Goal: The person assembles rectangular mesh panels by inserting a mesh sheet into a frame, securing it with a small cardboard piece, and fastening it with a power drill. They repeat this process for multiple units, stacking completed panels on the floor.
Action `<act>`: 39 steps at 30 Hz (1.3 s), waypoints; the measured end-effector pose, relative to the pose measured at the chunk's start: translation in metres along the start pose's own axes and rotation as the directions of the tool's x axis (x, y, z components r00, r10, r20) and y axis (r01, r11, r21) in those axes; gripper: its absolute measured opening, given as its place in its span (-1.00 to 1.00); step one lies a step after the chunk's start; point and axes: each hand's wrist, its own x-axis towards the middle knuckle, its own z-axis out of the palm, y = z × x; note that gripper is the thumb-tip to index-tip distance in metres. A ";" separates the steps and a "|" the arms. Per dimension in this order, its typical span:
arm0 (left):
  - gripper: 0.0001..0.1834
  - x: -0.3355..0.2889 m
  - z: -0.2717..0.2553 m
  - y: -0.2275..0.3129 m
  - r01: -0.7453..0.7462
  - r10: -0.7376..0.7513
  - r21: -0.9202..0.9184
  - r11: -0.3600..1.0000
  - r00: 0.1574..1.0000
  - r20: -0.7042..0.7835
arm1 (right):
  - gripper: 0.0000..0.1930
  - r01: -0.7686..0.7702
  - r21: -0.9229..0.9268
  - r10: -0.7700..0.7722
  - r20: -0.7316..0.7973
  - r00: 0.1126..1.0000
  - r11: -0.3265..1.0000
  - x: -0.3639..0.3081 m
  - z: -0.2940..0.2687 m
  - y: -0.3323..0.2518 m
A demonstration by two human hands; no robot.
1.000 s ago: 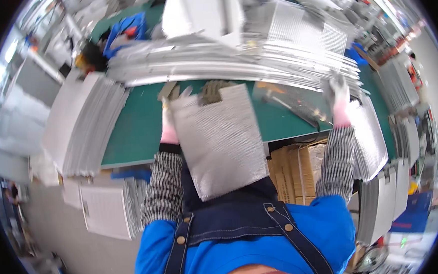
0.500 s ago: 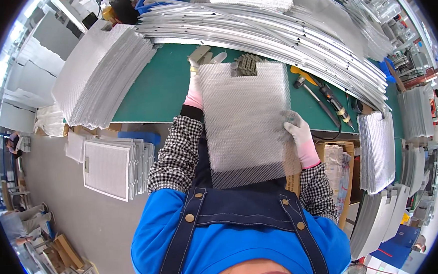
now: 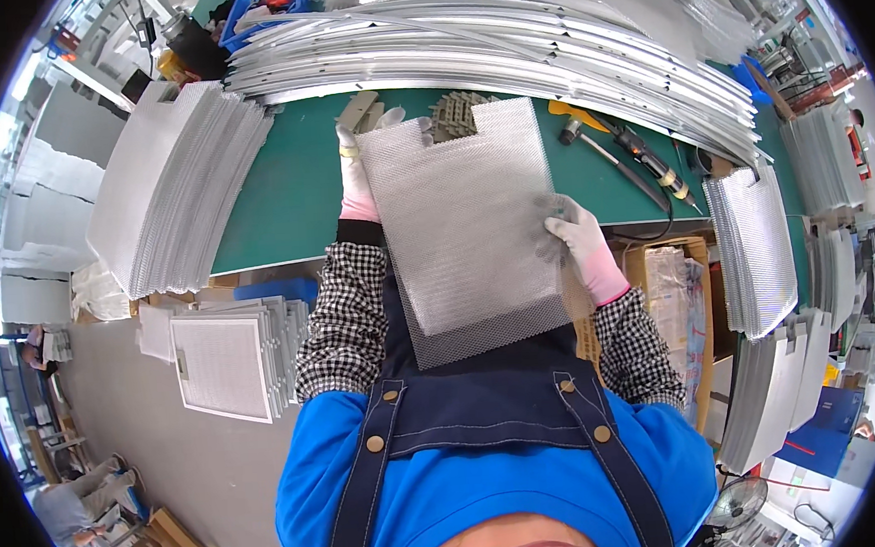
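A silvery metal mesh sheet (image 3: 464, 222) with a notch in its top edge lies tilted in front of my body, over the bench's front edge. My left hand (image 3: 356, 183), in a white and pink glove, is closed at its upper left edge; part of the fingers is hidden. Right at those fingertips are flat grey pieces (image 3: 358, 110), and I cannot tell whether the hand touches them. On the right edge, my gloved right hand (image 3: 581, 250) grips the sheet, with some fingers showing through the mesh. Small grey ribbed parts (image 3: 460, 113) sit behind the notch.
Tall stacks of mesh sheets (image 3: 167, 190) stand left and right (image 3: 754, 249). Long metal strips (image 3: 484, 45) span the back of the green bench (image 3: 288, 197). A hammer (image 3: 611, 163) and a power screwdriver (image 3: 654, 163) lie right. Framed panels (image 3: 221, 362) lean below left; a cardboard box (image 3: 692, 258) is below right.
The view has turned, so the bench and stacks appear shifted left. The sheet now slants, its right side higher in view. Both hands keep their places on its edges.
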 end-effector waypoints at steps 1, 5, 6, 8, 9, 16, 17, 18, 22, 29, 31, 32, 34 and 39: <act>-0.01 0.001 -0.002 0.000 0.013 -0.011 -0.029 0.999 0.999 0.042 | -0.44 -0.013 -0.043 0.012 -0.014 1.000 0.999 0.004 -0.004 0.009; -0.18 0.002 0.001 0.000 0.018 -0.017 -0.038 0.999 1.000 0.026 | -0.47 -0.038 -0.227 0.028 -0.047 0.999 0.973 0.008 -0.015 0.023; -0.21 -0.003 0.011 -0.002 -0.008 0.009 0.004 1.000 0.992 -0.123 | -0.49 -0.085 -0.229 0.075 -0.051 0.996 0.970 0.001 -0.012 0.013; -0.31 0.000 0.003 -0.006 -0.153 0.181 0.124 0.980 0.947 -0.264 | -0.53 -0.210 -0.193 0.206 -0.041 0.978 0.959 -0.012 0.003 -0.021; -0.29 0.003 -0.042 0.004 -0.176 0.189 0.175 0.969 0.980 -0.064 | -0.54 -0.187 -0.208 0.192 0.006 0.981 0.960 -0.013 0.008 -0.027; 0.07 0.014 -0.030 0.013 -0.148 0.134 0.240 0.959 0.988 0.073 | -0.63 -0.070 -0.974 -0.569 -0.185 0.801 0.217 -0.040 -0.140 -0.073; 0.03 0.011 -0.009 0.003 -0.034 0.009 0.161 0.986 0.988 0.156 | -0.64 -0.259 -0.925 -0.520 -0.373 0.769 0.279 -0.060 -0.169 -0.101; 0.01 0.013 -0.001 0.000 -0.007 -0.015 0.149 0.989 0.990 0.143 | -0.64 -0.343 -0.924 -0.675 -0.362 0.643 0.169 -0.079 -0.221 -0.097; -0.04 0.009 0.000 -0.002 0.009 -0.020 0.140 0.990 0.997 0.076 | -0.41 -0.702 -0.707 -0.542 -0.559 0.627 -0.084 -0.134 -0.295 -0.111; -0.06 0.010 -0.016 0.004 -0.018 0.023 0.154 0.988 0.999 -0.030 | -0.59 -0.728 -0.686 -0.504 -0.625 0.596 -0.010 -0.161 -0.352 -0.153; -0.06 0.010 -0.017 0.009 -0.035 0.046 0.249 0.968 0.998 -0.038 | -0.67 -0.830 -0.557 -0.865 -0.405 0.298 -0.025 -0.177 -0.314 -0.190; -0.06 0.012 -0.021 0.011 -0.039 0.054 0.289 0.957 0.998 -0.045 | -0.66 -0.792 -0.608 -0.951 -0.209 0.229 -0.058 -0.188 -0.311 -0.193; -0.11 0.010 -0.022 0.010 -0.101 0.141 0.386 0.917 0.987 -0.075 | -0.63 -0.464 -0.879 -0.994 -0.087 -0.069 0.110 -0.178 -0.280 -0.189; -0.10 0.006 -0.027 0.007 -0.057 0.069 0.148 0.987 0.995 -0.077 | -0.56 0.500 -0.294 -0.563 -0.608 0.560 0.814 -0.116 -0.130 -0.134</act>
